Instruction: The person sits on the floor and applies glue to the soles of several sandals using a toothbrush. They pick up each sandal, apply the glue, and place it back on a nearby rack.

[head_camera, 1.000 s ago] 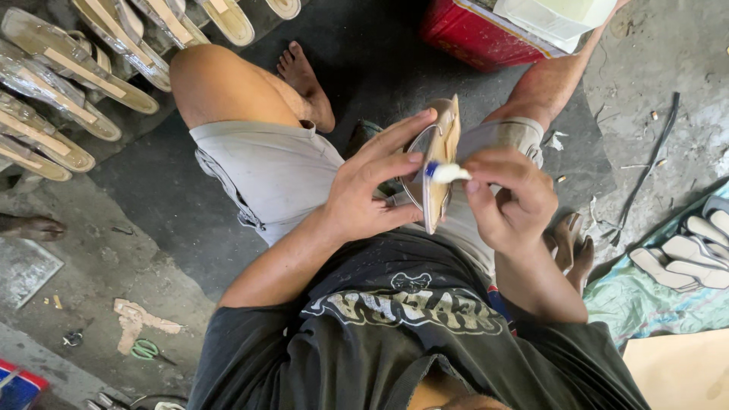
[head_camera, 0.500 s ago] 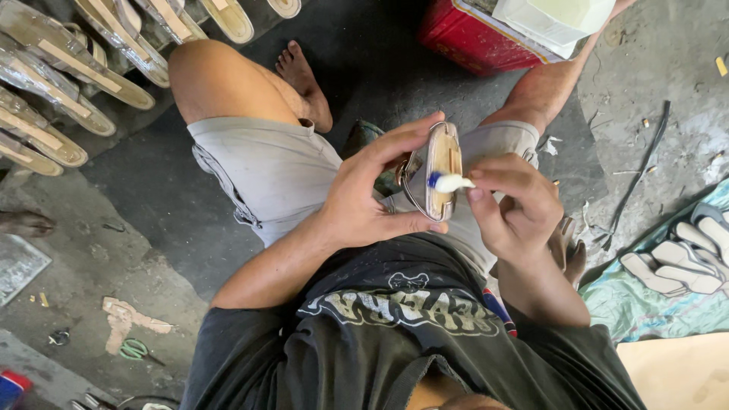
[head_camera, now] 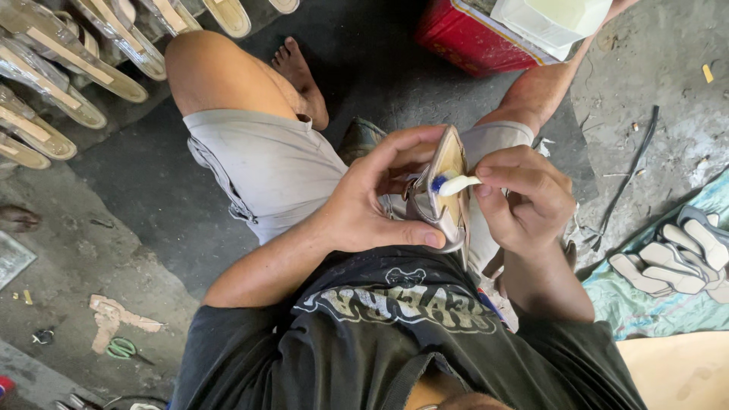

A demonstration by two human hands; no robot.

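Here, the left hand (head_camera: 364, 209) clamps its grip around a tan sandal (head_camera: 444, 186) held on edge above the lap, while the right hand (head_camera: 528, 199) pinches a small white brush (head_camera: 456, 184) against its insole. More sandals (head_camera: 68, 72) lie on the floor nearby.

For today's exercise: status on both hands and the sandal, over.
Left hand grips sandal. Right hand holds small brush on its insole. Nothing in the way.

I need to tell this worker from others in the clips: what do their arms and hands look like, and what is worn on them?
Both arms are bare from the short sleeves of a black T-shirt with pale chest print. The left hand and right hand wear no gloves, rings or watch.
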